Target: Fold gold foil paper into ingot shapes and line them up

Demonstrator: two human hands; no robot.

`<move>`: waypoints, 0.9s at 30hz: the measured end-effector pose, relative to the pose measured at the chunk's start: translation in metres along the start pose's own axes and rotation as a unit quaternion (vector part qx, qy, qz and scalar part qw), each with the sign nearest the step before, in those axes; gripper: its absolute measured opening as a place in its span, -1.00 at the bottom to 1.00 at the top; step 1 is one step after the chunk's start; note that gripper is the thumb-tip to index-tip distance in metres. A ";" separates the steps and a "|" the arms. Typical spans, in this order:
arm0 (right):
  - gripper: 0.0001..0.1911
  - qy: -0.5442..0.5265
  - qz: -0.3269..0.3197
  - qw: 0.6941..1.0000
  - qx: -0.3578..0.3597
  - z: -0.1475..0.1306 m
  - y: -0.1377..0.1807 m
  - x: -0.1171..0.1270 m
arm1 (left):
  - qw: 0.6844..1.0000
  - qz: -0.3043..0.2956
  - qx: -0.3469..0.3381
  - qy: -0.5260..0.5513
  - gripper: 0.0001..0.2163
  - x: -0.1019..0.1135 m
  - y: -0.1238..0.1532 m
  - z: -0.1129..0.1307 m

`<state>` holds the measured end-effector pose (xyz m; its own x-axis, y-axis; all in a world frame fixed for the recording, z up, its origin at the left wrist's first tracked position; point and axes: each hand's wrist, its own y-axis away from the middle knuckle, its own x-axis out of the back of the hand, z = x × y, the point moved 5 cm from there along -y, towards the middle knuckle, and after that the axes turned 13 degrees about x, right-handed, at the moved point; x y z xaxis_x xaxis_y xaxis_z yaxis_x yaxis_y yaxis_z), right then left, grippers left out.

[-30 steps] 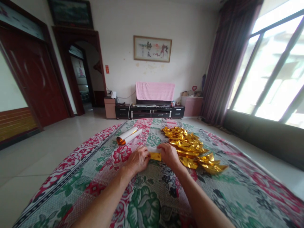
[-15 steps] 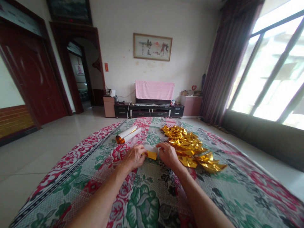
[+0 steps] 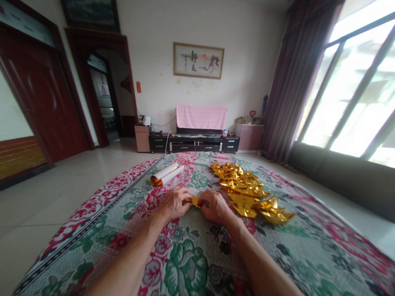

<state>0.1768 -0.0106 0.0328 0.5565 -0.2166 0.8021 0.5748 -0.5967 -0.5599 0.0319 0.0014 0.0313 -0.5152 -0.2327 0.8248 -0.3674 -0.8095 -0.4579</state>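
Note:
A small sheet of gold foil paper (image 3: 194,200) with a white back lies on the flowered cloth (image 3: 191,263) between my two hands. My left hand (image 3: 173,204) pinches its left end with curled fingers. My right hand (image 3: 214,205) presses down on its right end, fingers bent over it, so most of the sheet is hidden. A heap of folded gold foil pieces (image 3: 247,192) lies just right of my right hand. A roll of foil paper (image 3: 166,174), white outside and gold inside, rests beyond my left hand.
The cloth covers a round table whose edge curves off at left and right. Beyond it are tiled floor (image 3: 77,181), a low TV cabinet (image 3: 194,144) with a pink cover, a dark doorway at left, and a window with a curtain at right.
My hands have drawn closer together over the gold sheet, and less of it shows now. The heap and the roll have not moved.

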 end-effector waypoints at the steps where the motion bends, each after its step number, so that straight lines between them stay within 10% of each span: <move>1: -0.76 -0.004 0.003 1.000 0.000 -0.001 0.000 0.000 | 1.000 -0.006 -0.010 0.003 -0.87 -0.001 0.000 0.003; 27: -0.68 -0.057 0.028 0.997 -0.035 0.009 0.001 0.003 | 0.994 -0.045 -0.089 0.038 -0.87 -0.011 0.002 0.015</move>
<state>0.1839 -0.0050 0.0328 0.6536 -0.1650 0.7387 0.4996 -0.6390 -0.5848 0.0487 -0.0056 0.0267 -0.5287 -0.1175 0.8406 -0.5422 -0.7152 -0.4410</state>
